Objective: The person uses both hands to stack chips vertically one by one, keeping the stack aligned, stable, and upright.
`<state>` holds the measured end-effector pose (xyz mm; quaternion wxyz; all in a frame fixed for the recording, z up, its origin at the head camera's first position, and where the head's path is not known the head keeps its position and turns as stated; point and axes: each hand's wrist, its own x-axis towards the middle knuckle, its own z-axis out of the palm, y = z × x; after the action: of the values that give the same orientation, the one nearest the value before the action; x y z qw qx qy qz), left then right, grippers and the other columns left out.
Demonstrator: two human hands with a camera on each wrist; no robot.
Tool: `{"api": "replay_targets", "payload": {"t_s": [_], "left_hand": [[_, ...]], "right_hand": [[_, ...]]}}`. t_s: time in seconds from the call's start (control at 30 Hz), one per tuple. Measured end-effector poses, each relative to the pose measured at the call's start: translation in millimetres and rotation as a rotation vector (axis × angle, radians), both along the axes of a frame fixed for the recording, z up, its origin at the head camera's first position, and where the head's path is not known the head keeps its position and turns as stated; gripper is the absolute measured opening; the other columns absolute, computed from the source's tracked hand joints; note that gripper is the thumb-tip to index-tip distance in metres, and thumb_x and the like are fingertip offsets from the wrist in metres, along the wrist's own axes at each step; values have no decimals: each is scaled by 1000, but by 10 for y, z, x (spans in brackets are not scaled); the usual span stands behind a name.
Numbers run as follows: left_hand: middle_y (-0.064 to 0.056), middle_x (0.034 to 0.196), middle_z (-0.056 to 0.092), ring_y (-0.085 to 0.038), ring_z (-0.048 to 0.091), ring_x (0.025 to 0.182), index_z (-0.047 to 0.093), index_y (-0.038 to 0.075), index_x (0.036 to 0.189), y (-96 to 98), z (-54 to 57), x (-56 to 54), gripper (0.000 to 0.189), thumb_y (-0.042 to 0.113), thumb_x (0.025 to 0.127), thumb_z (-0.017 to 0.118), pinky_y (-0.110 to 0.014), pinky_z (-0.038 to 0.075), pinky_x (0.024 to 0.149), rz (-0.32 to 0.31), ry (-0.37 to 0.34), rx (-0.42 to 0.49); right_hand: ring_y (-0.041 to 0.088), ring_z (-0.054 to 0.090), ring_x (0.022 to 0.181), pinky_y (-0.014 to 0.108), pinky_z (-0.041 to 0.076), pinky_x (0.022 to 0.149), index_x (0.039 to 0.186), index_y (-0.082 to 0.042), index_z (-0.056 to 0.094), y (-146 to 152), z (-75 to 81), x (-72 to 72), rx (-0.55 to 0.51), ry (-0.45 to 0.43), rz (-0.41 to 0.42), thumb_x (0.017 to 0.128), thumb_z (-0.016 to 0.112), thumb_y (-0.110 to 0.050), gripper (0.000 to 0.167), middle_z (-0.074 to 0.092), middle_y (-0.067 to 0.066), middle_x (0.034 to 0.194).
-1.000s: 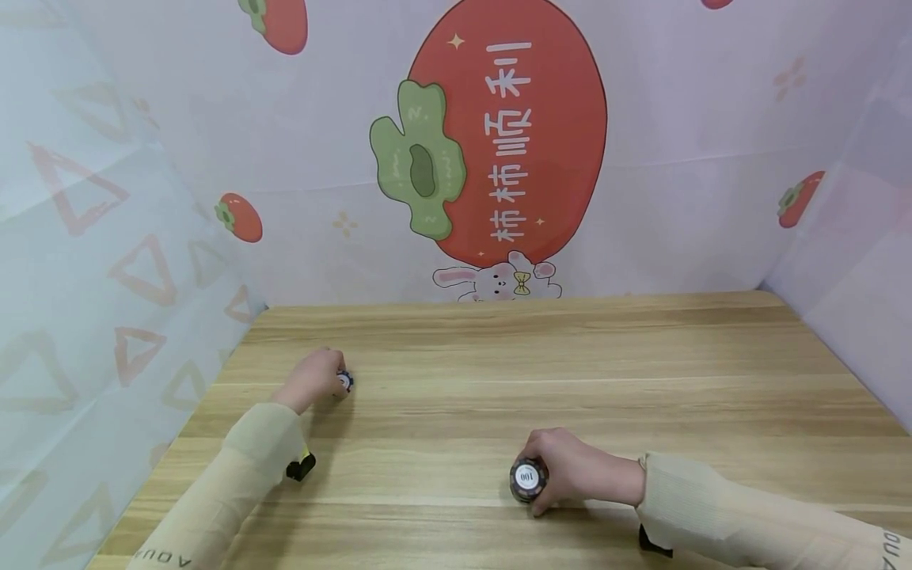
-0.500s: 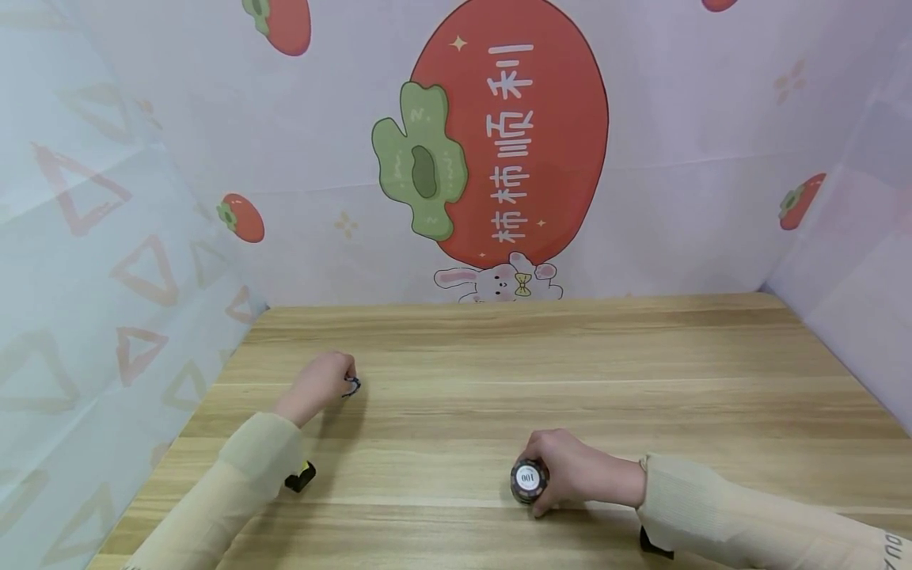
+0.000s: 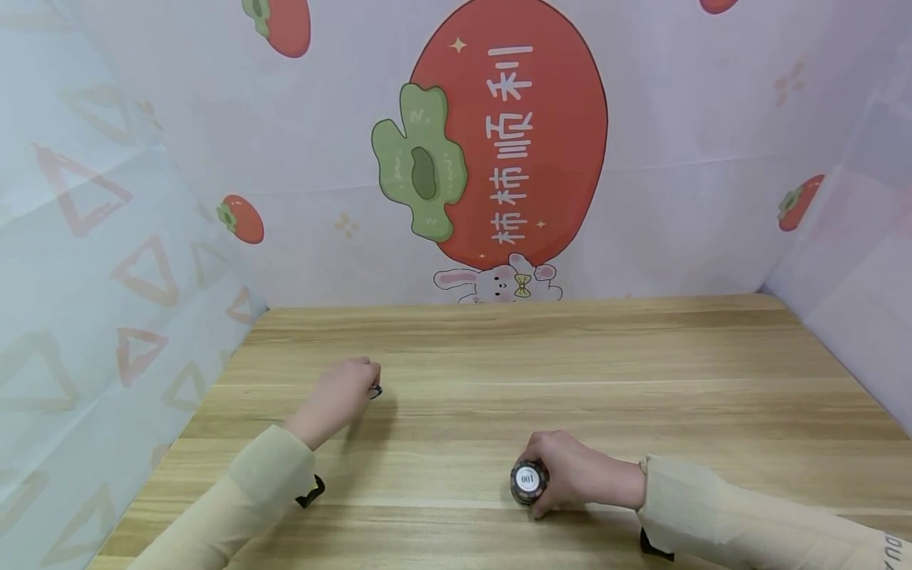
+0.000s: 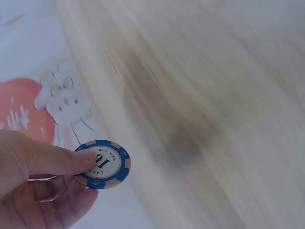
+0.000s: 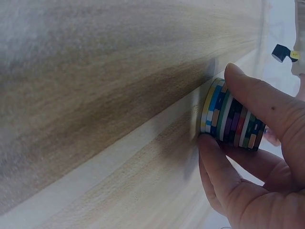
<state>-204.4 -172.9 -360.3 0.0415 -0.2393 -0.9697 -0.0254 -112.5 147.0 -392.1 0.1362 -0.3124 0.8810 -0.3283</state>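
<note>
Between thumb and fingers my left hand [image 3: 340, 398] pinches a blue and tan poker chip [image 4: 116, 171], held above the table with its white printed centre showing in the left wrist view. A stack of poker chips [image 3: 528, 482] stands on the table nearer to me, its top chip dark with a white "100" centre. My right hand [image 3: 573, 469] grips that stack from the right side, thumb and fingers around it. Edges of several colours, among them yellow, blue, green, purple and white, show along the stack [image 5: 228, 114] in the right wrist view.
The wooden table [image 3: 606, 364] has light grain and ends at a back wall [image 3: 677, 237] of printed cloth with a large red persimmon. Similar pale sheets hang at the left and right. A black camera mount [image 3: 310, 492] hangs under the left cuff.
My left hand has moved right and slightly nearer with the poker chip, which has turned so that less of its face shows in the head view. The right hand and stack stay put.
</note>
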Motion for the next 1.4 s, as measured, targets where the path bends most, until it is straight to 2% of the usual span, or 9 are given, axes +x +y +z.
{"api": "replay_targets", "payload": {"t_s": [0.37, 0.57, 0.67, 0.8, 1.03, 1.13, 1.4], "left_hand": [[2, 66, 47, -11, 45, 58, 53, 8, 69, 332, 85, 234, 18, 3, 77, 68, -25, 39, 52, -136, 70, 34], [2, 68, 51, -12, 50, 61, 57, 8, 71, 523, 129, 387, 15, 6, 76, 70, -23, 44, 54, -252, 116, 64], [3, 69, 53, -11, 52, 62, 58, 9, 72, 622, 167, 477, 13, 6, 77, 70, -21, 44, 54, -308, 110, 86], [4, 71, 53, -9, 51, 64, 58, 10, 74, 745, 210, 578, 12, 9, 79, 69, -18, 43, 55, -351, 38, 105], [7, 74, 52, -4, 48, 65, 59, 13, 77, 897, 256, 683, 10, 13, 81, 67, -15, 42, 56, -377, -81, 132], [7, 74, 52, -2, 48, 65, 59, 13, 77, 948, 264, 704, 9, 13, 81, 67, -15, 41, 56, -389, -134, 158], [11, 72, 50, 0, 45, 64, 61, 14, 75, 1065, 243, 682, 9, 13, 80, 68, -15, 41, 59, -401, -348, 282]], "right_hand": [[3, 52, 77, 21, 47, 71, 86, -9, 68, 3, -16, -6, 12, 11, -4, 51, 86, -12, 39, 55, -10, 82], [3, 52, 77, 20, 46, 70, 85, -10, 68, -1, -5, 1, 8, -9, -8, 53, 86, -11, 37, 53, -9, 82], [3, 52, 76, 20, 46, 69, 85, -10, 68, 0, -8, 0, 13, -6, -8, 53, 86, -12, 37, 53, -9, 81], [3, 52, 76, 20, 46, 69, 85, -10, 68, 2, -16, 1, 20, 4, -11, 52, 86, -12, 38, 53, -9, 81], [3, 52, 76, 21, 47, 70, 86, -9, 68, 2, -12, -17, 27, -4, -13, 52, 86, -12, 39, 54, -9, 81], [4, 53, 76, 21, 47, 70, 86, -8, 67, 9, -9, -23, 26, 5, -5, 52, 86, -13, 40, 55, -9, 81], [3, 51, 75, 20, 46, 68, 85, -9, 68, -2, -3, -8, 27, 9, -5, 53, 86, -14, 38, 53, -9, 80]]}}
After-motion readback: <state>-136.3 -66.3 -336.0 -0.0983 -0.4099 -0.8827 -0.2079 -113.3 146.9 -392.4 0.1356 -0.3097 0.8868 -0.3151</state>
